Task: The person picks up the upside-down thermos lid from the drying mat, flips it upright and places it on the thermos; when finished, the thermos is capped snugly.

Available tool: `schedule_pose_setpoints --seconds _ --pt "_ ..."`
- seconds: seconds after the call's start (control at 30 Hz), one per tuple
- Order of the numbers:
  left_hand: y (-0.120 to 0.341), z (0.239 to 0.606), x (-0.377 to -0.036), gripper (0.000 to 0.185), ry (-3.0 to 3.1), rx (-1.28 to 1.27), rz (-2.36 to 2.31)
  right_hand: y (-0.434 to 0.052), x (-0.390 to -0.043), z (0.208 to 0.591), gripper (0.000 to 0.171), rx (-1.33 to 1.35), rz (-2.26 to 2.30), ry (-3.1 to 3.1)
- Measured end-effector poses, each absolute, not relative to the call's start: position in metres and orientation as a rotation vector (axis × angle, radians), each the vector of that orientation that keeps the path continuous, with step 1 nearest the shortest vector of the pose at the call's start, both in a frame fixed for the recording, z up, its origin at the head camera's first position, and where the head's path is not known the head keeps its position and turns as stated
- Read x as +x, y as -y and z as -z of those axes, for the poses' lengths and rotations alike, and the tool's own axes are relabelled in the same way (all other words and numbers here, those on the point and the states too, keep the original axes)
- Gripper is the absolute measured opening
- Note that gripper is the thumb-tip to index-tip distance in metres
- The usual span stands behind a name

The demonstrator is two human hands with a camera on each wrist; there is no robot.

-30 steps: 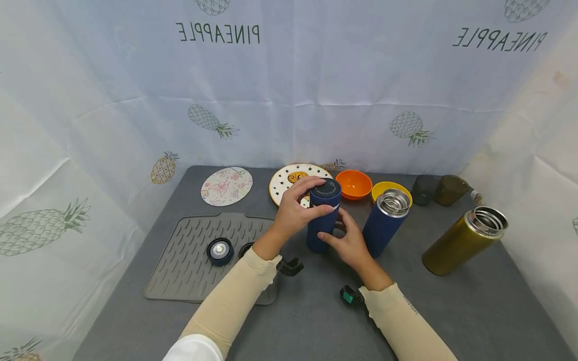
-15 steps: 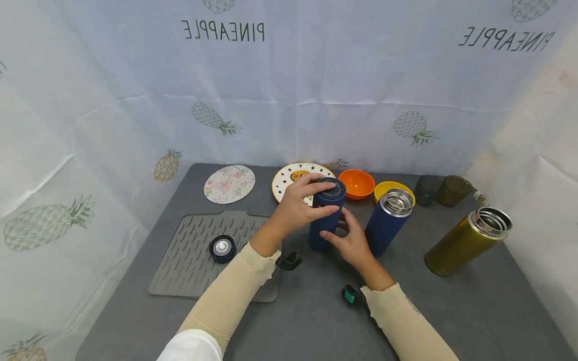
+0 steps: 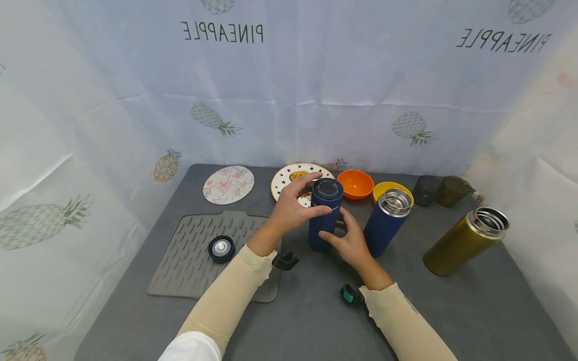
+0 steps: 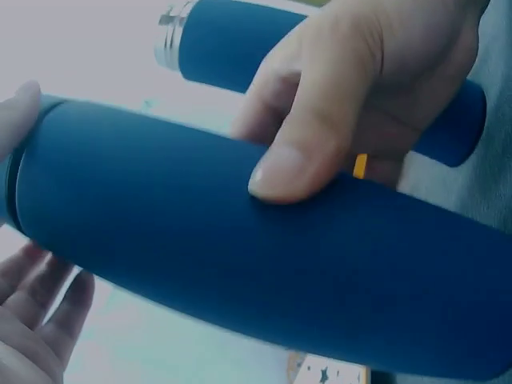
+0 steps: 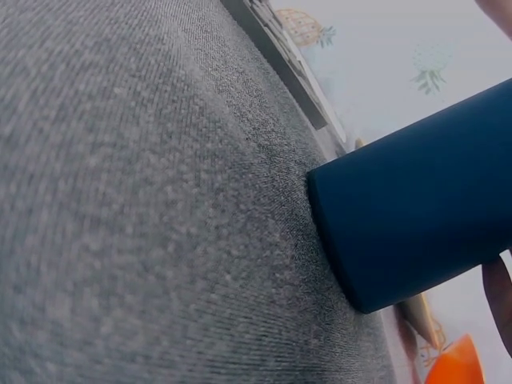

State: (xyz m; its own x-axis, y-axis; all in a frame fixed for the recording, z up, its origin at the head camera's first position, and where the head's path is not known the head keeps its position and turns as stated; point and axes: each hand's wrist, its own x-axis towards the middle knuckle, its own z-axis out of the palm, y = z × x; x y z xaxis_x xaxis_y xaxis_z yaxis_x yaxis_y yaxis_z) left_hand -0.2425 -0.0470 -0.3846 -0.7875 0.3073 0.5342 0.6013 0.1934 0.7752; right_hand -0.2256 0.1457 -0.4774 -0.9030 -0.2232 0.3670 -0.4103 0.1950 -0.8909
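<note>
- Your left hand (image 3: 289, 210) curled round the lid (image 3: 327, 189) at the top of the capped blue flask (image 3: 323, 220), thumb on the near side and fingers over the far rim.
- Your right hand (image 3: 349, 243) gripped the same flask lower down, its thumb pressed flat on the body in the left wrist view (image 4: 280, 172).
- The flask stood upright on the grey table (image 3: 451, 311), its base on the surface in the right wrist view (image 5: 408, 232), near the middle and just right of the ridged grey mat (image 3: 198, 260).
- A second blue flask (image 3: 386, 220) stood open just beside your right hand, with a gold flask (image 3: 465, 240), also open, further right.
- A loose lid (image 3: 221, 248) lay on the mat.
- An orange bowl (image 3: 355, 183), a yellow bowl (image 3: 385, 188) and a starred plate (image 3: 289, 178) sat behind the flasks.
</note>
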Motion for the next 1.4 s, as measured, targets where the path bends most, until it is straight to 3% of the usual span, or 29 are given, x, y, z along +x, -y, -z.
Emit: schedule_pose_setpoints --seconds 0.37,0.5,0.87,1.4 --pt "0.064 0.366 -0.221 0.046 2.085 -0.903 1.728 -0.144 -0.225 0.476 0.075 0.590 -1.769 2.349" --pt "0.060 0.377 -0.227 0.052 2.095 -0.938 1.765 -0.144 -0.225 0.475 0.074 0.594 -1.774 2.349" --pt "0.030 0.389 -0.235 0.071 2.172 -0.743 1.705 -0.146 -0.223 0.477 0.073 0.585 -1.766 2.358" --pt "0.051 0.384 -0.240 0.067 2.195 -0.806 1.641 -0.144 -0.218 0.467 0.072 0.572 -1.788 2.358"
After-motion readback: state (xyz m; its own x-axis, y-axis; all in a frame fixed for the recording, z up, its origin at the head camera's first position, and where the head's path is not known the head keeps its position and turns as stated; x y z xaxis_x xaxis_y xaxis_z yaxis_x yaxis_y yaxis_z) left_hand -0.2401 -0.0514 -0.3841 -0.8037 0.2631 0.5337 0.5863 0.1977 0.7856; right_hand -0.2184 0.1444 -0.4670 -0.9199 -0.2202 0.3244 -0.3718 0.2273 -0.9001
